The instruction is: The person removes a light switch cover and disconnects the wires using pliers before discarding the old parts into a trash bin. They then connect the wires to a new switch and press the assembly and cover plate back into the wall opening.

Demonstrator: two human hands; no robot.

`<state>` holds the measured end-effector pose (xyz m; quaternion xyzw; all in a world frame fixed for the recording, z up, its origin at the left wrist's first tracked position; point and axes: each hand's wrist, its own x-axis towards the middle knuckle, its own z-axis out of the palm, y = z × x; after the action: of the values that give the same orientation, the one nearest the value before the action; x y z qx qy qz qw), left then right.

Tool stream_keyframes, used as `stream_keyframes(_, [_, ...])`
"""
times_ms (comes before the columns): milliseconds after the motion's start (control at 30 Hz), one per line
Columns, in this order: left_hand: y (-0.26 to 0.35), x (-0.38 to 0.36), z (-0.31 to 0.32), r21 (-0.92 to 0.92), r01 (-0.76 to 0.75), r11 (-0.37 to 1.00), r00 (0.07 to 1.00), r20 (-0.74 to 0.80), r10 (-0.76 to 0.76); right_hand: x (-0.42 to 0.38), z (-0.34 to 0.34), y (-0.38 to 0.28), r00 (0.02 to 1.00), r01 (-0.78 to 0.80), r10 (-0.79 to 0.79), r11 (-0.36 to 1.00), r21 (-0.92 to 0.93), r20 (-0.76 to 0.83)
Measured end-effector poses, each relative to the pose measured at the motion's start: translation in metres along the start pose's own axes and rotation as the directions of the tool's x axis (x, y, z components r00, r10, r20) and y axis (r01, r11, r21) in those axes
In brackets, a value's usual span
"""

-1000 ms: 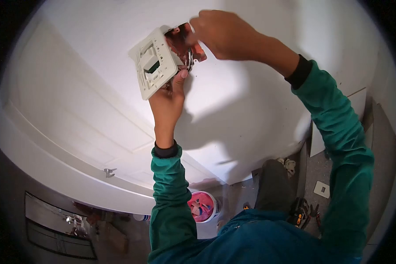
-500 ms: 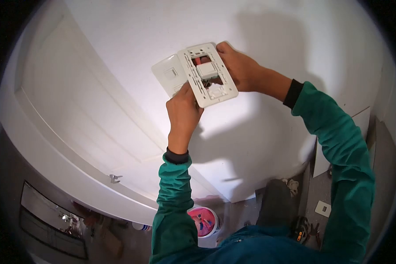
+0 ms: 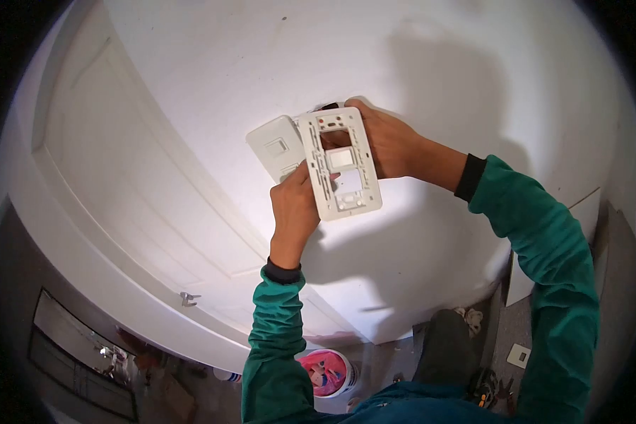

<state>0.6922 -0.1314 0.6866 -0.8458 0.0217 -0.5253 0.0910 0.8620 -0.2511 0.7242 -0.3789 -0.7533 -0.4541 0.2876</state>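
Note:
A white rectangular mounting frame (image 3: 371,191) is held in front of the white wall, tilted slightly. A small white switch module (image 3: 340,157) shows in its middle opening. My left hand (image 3: 295,208) grips the frame's left edge, its fingertips partly behind it. My right hand (image 3: 392,145) closes round the upper right edge, with several fingers hidden behind the frame. Left of the frame, a white switch plate (image 3: 272,145) with a small rocker stands against the wall, partly covered by the frame and my left hand.
A white panelled door (image 3: 141,162) with a metal handle (image 3: 189,299) is at the left. Below are a bucket with pink contents (image 3: 326,372), a small white plate (image 3: 519,355) on the floor, a leaning white board (image 3: 519,283) and a dark-framed mirror (image 3: 71,339).
The frame and both hands appear lower in view and the frame is more upright. The switch module now sits squarer in the opening. The surroundings have shifted slightly downward too.

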Motion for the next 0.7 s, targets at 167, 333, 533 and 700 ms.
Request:
stream_keyframes(167, [0.012, 0.003, 0.000, 0.113, 0.009, 0.994, 0.994, -0.108, 0.003, 0.000, 0.001, -0.004, 0.999, -0.050, 0.051, 0.998, -0.044, 0.004])
stream_keyframes(333, [0.019, 0.007, 0.004, 0.018, 0.128, 0.992, 0.971, -0.204, -0.122, 0.000, 0.000, -0.005, 0.974, -0.224, 0.224, 0.967, 0.123, 0.013])
stream_keyframes(533, [0.027, 0.007, 0.000, -0.193, 0.333, 0.923, 0.919, -0.154, -0.363, 0.001, -0.004, -0.002, 0.990, -0.063, 0.069, 0.997, -0.049, 0.127])
stream_keyframes(700, [0.026, 0.014, 0.005, -0.132, 0.268, 0.954, 0.924, -0.244, -0.293, 0.000, 0.000, 0.001, 0.995, 0.043, -0.035, 0.995, -0.085, 0.092])
